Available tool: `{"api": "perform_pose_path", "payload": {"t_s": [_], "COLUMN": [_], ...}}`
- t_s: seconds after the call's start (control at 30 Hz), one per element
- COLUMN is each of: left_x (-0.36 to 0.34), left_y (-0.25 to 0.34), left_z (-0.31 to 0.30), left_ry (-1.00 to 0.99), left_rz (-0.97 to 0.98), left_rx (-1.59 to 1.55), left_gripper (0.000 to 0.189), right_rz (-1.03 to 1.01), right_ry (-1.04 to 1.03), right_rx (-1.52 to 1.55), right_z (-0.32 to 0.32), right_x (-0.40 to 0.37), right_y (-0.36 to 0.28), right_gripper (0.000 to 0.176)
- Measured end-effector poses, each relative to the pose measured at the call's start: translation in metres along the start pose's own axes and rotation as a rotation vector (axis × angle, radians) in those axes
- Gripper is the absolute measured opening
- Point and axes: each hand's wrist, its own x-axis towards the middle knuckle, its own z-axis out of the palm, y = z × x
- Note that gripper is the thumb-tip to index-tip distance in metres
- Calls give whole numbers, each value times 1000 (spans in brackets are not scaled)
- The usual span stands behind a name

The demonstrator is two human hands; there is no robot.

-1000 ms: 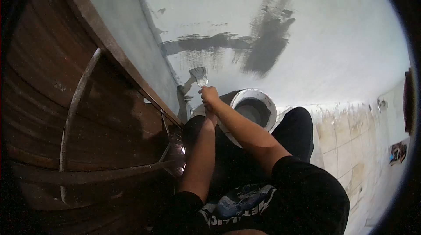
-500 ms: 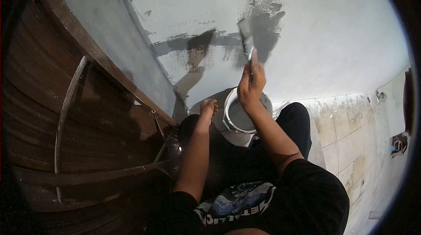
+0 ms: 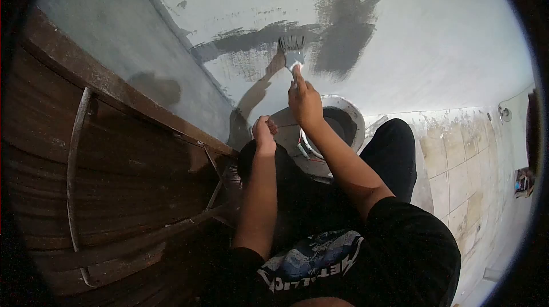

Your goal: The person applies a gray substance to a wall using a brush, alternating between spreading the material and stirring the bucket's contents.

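Note:
A flat paintbrush (image 3: 293, 52) is gripped by its handle in my right hand (image 3: 306, 103), its dark bristles at the grey paint streak (image 3: 246, 42) on the pale wall. To the right of the brush is a broader patch of grey paint (image 3: 346, 35). Curled fingers close my left hand (image 3: 264, 132) near my knee; whether it holds anything is hidden. Just right of and below my right hand stands a round white bucket (image 3: 359, 119) with grey paint inside, partly covered by my right forearm.
Dark brown wooden panelling (image 3: 131, 175) with a curved metal bar (image 3: 71, 175) fills the left side. Beside it runs a grey wall strip (image 3: 131, 38). Stained floor tiles (image 3: 452, 169) lie to the right, past my bent knee.
The brush has moved left from the broad patch to the streak, its bristles now spread upward. The streak looks darker and fuller. My left hand has shifted slightly left in view.

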Motion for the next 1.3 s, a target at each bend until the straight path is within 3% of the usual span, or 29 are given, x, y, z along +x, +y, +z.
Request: {"api": "perform_pose_path", "payload": {"t_s": [0.17, 0.33, 0.43, 0.47, 0.53, 0.63, 0.73, 0.87, 0.97, 1.0, 1.07, 1.17, 1.3], "left_x": [14, -1, 12, 20, 9, 5, 1, 1, -2, -5, -8, -4, -26], "left_y": [-10, -3, -7, -13, -9, -5, -4, -3, -4, -6, -7, -13, -11], "left_z": [-9, 4, -5, -11, -4, 2, 3, 4, 2, -1, -2, -8, 5], "left_ry": [-76, 26, -92, -157, -96, -50, -3, 7, -30, -49, -90, -221, -354], "left_rz": [-16, -11, -11, -9, -8, -6, -32, -46, -27, -11, 35, 132, 96], "left_rx": [8, 56, 17, -8, 19, 35, 33, 39, 36, 33, 20, 96, 476], "left_gripper": [12, 12, 10, 10, 10, 10, 11, 11, 12, 12, 12, 11, 15], "right_rz": [132, 179, 68, -22, -204, -155, -26, 47, 213, 252, 245, 266, 297], "right_ry": [-317, -533, -440, -290, 15, 306, 146, 37, -258, -250, -312, -422, -437], "right_rx": [-80, -130, -10, 112, 355, 387, 269, 114, -69, -79, -89, -43, -51], "right_z": [19, 11, -9, -15, -26, -40, -61, -30, -20, -12, 13, 9, -13], "right_x": [-37, -46, -43, -40, -29, 2, 34, 10, -13, -23, -47, -49, -51], "right_y": [30, 41, 20, 13, 1, -6, -4, 24, 31, 38, 73, 85, 63], "right_gripper": [55, 41, 41, 42, 44, 46, 51, 45, 62, 49, 51, 53, 48]}}
